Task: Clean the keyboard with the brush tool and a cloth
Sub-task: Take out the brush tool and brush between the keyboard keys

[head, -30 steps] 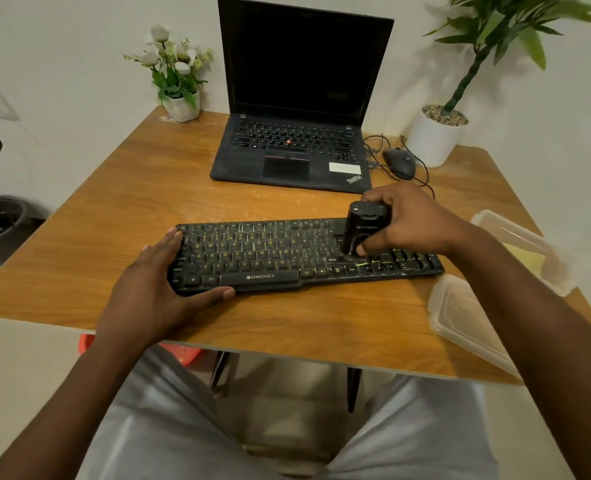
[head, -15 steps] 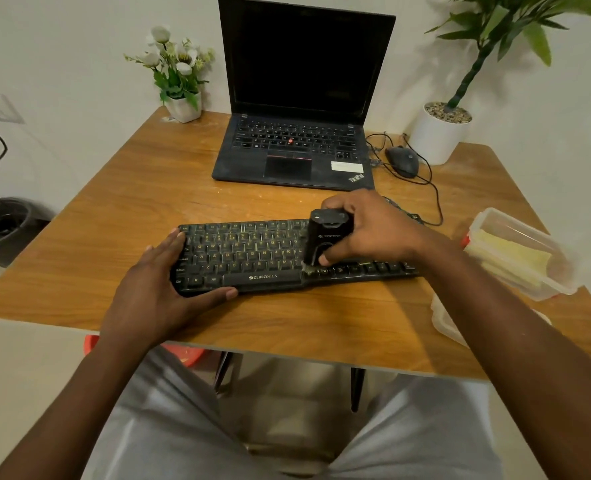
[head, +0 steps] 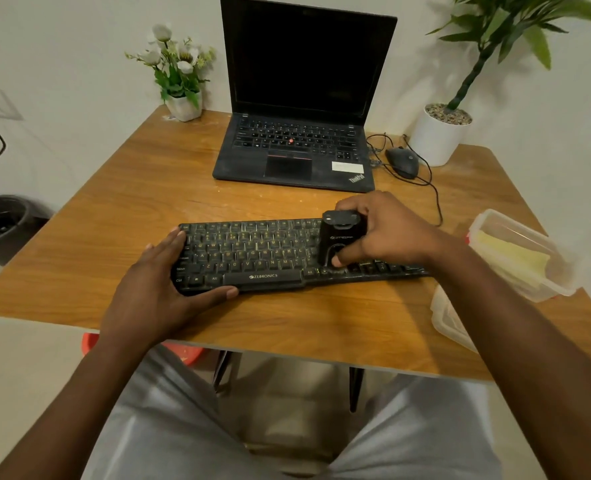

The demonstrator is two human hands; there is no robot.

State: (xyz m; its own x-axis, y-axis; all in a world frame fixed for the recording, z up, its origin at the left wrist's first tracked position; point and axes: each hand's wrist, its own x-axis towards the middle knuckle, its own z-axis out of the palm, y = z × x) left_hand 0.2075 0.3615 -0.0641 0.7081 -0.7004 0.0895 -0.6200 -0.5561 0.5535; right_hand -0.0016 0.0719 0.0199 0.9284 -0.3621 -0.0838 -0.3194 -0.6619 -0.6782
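Observation:
A black keyboard (head: 259,258) lies across the near part of the wooden table (head: 114,209). My left hand (head: 159,282) rests on its left end, fingers straight over the keys and thumb along the front edge. My right hand (head: 387,233) grips a black brush tool (head: 339,237) that stands upright on the keys right of the middle, its lower end down on the keys. A yellow cloth (head: 508,261) lies inside a clear plastic container (head: 488,216) at the right edge of the table. My right forearm hides the keyboard's right end.
An open black laptop (head: 301,150) sits behind the keyboard, with a wired mouse (head: 403,162) and its cable to its right. A white plant pot (head: 436,136) and a small flower pot (head: 183,105) stand at the back. The container's lid (head: 449,320) lies at the front right.
My right hand swept the brush tool left across the keys, then a little back to the right. My left hand has stayed on the keyboard's left end.

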